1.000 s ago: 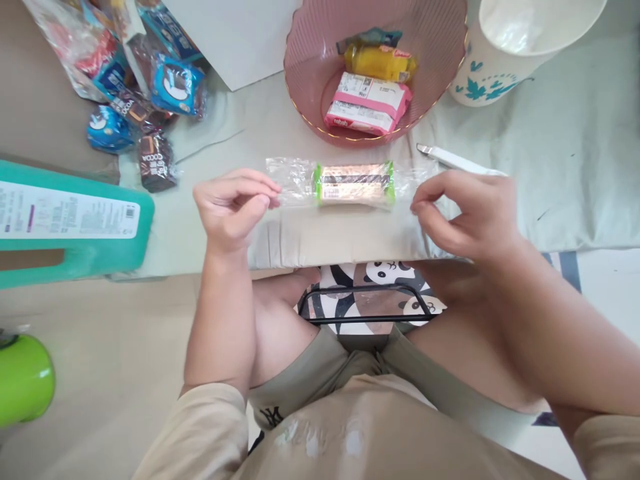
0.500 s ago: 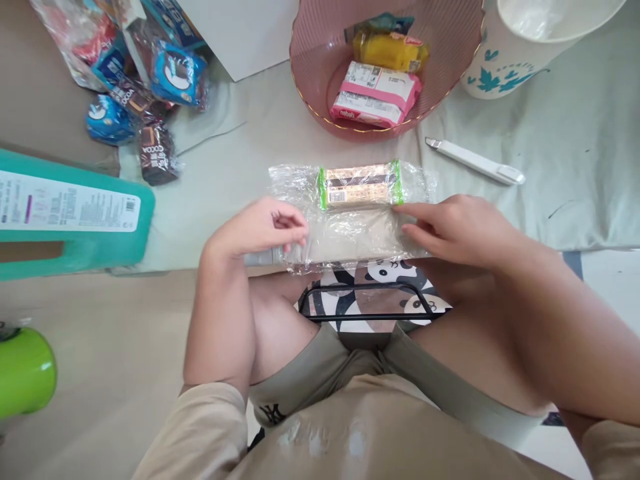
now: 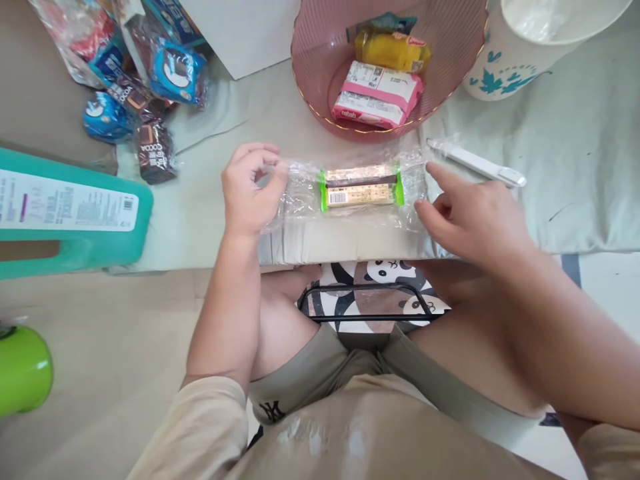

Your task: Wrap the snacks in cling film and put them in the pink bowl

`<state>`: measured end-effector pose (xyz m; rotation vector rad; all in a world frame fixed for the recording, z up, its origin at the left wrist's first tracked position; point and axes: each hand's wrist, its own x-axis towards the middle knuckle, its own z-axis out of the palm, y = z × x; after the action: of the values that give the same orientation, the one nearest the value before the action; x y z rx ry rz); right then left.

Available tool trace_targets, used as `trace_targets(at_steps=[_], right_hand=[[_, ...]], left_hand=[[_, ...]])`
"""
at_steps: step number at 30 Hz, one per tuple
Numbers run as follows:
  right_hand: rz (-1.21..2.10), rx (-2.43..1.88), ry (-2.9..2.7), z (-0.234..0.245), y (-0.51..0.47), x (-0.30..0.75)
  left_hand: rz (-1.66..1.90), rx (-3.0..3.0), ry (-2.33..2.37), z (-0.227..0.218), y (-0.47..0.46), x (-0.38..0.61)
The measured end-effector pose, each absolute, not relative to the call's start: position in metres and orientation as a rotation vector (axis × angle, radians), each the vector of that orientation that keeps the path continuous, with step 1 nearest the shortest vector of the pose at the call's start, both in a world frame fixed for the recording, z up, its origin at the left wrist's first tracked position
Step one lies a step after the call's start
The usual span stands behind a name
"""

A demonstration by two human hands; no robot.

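A small wafer bar (image 3: 360, 187) with green ends and a barcode lies on a pale cloth-covered surface (image 3: 575, 167), inside a sheet of clear plastic film (image 3: 300, 193). My left hand (image 3: 250, 187) pinches the film's left end, its fingers curled above the bar's left side. At the bar's right, my right hand (image 3: 470, 213) holds the film's other end, index finger stretched toward the upper corner. The film is raised and drawn over the bar.
A pink ribbed bowl (image 3: 310, 100) behind the bar holds a pink packet (image 3: 377, 93) and a yellow one (image 3: 393, 50). A white tool (image 3: 480, 165) and white cup (image 3: 505, 63) are at right. Cocoa and blue snack packets (image 3: 155, 153) and a teal container (image 3: 75, 213) are at left.
Both hands went from the bar's ends down to the film's near edge, then brought that edge up and over the bar. The bar stayed in place.
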<state>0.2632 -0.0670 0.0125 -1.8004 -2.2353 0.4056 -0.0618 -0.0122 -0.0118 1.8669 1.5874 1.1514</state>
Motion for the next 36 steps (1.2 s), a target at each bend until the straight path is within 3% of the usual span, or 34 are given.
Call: trace_targets(at_steps=[5, 11, 17, 25, 36], right_hand=[[0.295, -1.595, -2.124, 0.003, -0.067, 0.251], [0.413, -1.294, -2.283, -0.010, -0.048, 0.229], [0.386, -1.424, -2.477, -0.007, -0.030, 0.210], [0.293, -1.437, -2.524, -0.002, -0.039, 0.208], [0.363, -1.263, -2.259, 0.004, -0.056, 0.230]], left_hand=[[1.323, 1.403, 1.585, -0.017, -0.004, -0.044], [1.319, 1.134, 1.647, -0.017, 0.008, -0.039], [1.097, 1.196, 1.675, -0.018, 0.008, -0.043], [1.203, 1.261, 1.532, -0.036, 0.012, -0.043], [1.171, 1.469, 1.659, -0.027, 0.011, -0.053]])
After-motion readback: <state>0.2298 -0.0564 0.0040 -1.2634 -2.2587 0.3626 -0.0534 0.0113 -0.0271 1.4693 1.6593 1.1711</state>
